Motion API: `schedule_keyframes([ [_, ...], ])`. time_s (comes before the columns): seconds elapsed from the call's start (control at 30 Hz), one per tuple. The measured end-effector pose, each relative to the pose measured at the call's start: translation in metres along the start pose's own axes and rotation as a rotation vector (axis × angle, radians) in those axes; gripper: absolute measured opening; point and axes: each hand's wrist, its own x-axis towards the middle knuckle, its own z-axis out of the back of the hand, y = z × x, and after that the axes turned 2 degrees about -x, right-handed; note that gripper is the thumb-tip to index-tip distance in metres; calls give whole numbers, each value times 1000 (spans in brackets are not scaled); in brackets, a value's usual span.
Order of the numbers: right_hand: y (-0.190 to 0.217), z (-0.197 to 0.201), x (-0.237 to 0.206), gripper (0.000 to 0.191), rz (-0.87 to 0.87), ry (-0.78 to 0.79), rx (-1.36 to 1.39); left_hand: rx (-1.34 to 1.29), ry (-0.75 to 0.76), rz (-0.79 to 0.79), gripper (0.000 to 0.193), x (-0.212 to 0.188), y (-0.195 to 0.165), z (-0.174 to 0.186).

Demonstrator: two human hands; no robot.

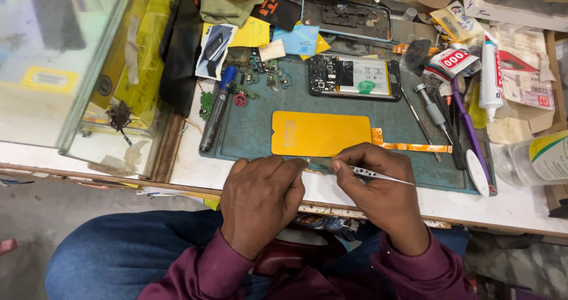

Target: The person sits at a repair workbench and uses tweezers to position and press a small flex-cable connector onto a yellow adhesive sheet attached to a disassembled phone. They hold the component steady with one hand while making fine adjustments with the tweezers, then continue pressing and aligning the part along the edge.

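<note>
A yellow phone screen panel with an orange flex strip lies on a teal work mat. My right hand pinches metal tweezers at the panel's near edge. My left hand rests beside it, fingertips pinched at the same edge, close to the tweezers' tip. Whether it holds anything small is hidden. Beyond the panel lies an opened phone body with its battery and circuit board showing.
A blue-capped marker, small circuit parts, screwdrivers, a purple tool, a glue tube and a plastic bottle surround the mat. A glass case stands at left. Another phone frame lies at the back.
</note>
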Motion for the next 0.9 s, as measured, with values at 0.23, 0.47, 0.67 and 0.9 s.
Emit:
schedule_keyframes([
  [0.23,-1,1,-3,10,21,23,14,2,42,25,25,-1,2,-2],
  [0.47,-3,1,-1,9,4,16,46,-2,10,10,25,-2,1,0],
  [0.67,-2,2,-2,10,-12,20,-3,-11,21,18,25,-1,1,-1],
  [0.9,2,2,-3,10,34,18,1,-4,37,28,25,-2,2,-1],
])
